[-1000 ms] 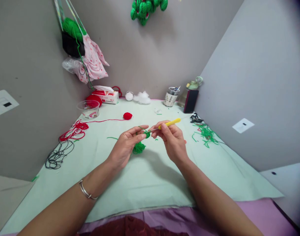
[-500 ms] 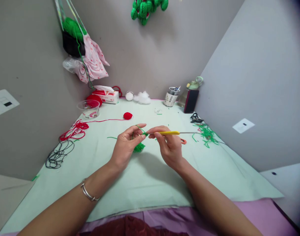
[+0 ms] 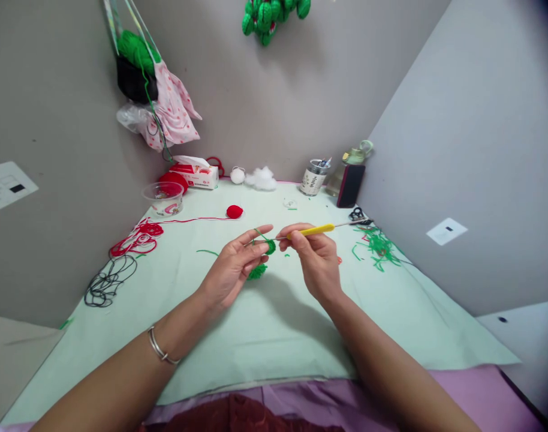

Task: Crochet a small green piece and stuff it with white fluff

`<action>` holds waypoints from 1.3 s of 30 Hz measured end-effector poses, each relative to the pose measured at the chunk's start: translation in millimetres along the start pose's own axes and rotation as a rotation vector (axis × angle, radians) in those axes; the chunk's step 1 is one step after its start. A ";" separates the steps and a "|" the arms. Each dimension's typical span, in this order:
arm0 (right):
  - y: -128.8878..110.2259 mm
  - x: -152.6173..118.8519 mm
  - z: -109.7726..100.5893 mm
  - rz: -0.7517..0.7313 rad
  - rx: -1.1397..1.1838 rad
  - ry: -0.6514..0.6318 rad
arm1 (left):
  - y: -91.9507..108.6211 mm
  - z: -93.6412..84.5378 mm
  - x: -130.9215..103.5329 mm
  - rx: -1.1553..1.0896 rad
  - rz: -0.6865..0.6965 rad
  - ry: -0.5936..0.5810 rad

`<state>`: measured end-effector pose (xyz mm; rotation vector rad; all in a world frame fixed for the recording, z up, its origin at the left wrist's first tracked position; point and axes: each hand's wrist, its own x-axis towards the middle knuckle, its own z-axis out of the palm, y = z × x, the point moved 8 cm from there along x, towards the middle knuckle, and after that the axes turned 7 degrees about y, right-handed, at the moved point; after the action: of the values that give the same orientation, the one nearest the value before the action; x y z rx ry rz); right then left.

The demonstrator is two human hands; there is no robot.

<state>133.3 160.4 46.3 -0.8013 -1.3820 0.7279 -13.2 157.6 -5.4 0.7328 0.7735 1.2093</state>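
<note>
Between the thumb and fingers of my left hand (image 3: 232,264) is a small green crochet piece (image 3: 270,246), with green yarn (image 3: 261,234) looped over the raised index finger. My right hand (image 3: 316,258) is closed on the yellow handle of a crochet hook (image 3: 316,230). The hook's metal tip points left and meets the green piece; whether it sits inside a stitch is too small to tell. Under my left fingers lies a bundle of green yarn (image 3: 257,272), partly hidden by them.
Green yarn scraps (image 3: 381,247) and black scissors (image 3: 359,216) lie at the right. Red yarn (image 3: 141,236), black cord (image 3: 107,281) and a clear plastic tub (image 3: 163,201) are at the left. A red ball (image 3: 234,212), white stuffing (image 3: 261,179), a pen can (image 3: 313,178) and a phone (image 3: 350,186) stand farther back.
My right hand has tilted the hook so its back end points higher, and moved slightly right. More of the green piece shows at my left fingertips, and the left fingers have shifted.
</note>
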 end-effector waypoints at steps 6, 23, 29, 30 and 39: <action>0.2 -2.8 7.5 0.009 0.008 -0.039 | 1.9 0.7 -1.0 0.045 0.063 0.012; 5.5 -0.2 11.4 0.072 0.072 -0.082 | 6.5 -4.1 -0.6 0.125 0.146 0.074; -12.3 -12.7 13.9 -0.275 -0.198 -0.076 | -2.6 -3.8 -0.2 0.041 0.082 0.094; -15.9 -14.6 14.1 -0.346 -0.249 -0.076 | -5.6 -3.4 0.9 0.000 0.042 0.078; -7.4 -3.2 5.0 -0.125 -0.080 -0.008 | -2.3 -4.2 2.9 -0.071 0.061 0.071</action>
<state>128.0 154.1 50.8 -0.7677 -1.4617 0.5823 -15.0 160.3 -9.9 0.6618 0.7678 1.3170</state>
